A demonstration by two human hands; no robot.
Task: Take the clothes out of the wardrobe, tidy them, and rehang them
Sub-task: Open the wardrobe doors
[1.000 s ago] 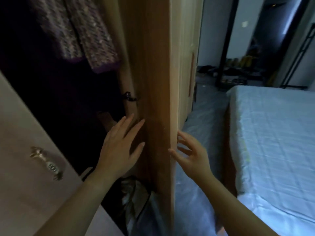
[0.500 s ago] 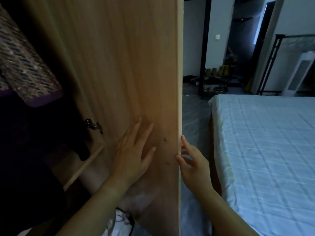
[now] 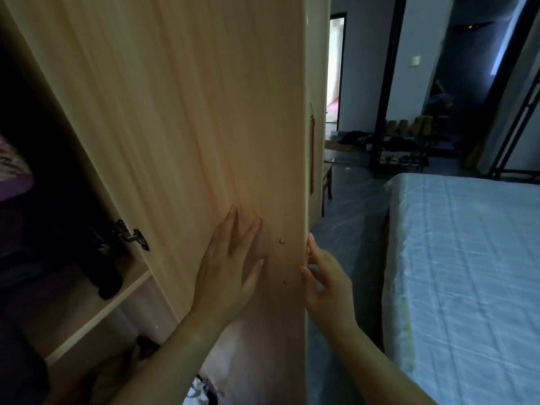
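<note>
Item one: the left hand (image 3: 230, 276) is bare, with long, slender fingers (image 3: 232, 220) and a plain, uncovered wrist.

Item two: the right hand (image 3: 327, 285) is likewise bare. Its fingernails (image 3: 310, 235) appear short and natural, though the dim light on my feed prevents a firm reading of any finish.

Item three: the left forearm (image 3: 175, 346) is uncovered along the whole length I can see, down to the lower edge of the view.

Item four: the right forearm (image 3: 380, 372) is uncovered in the same way.

I note smooth contours on both arms. The low light leaves finer surface detail unresolved.
</note>
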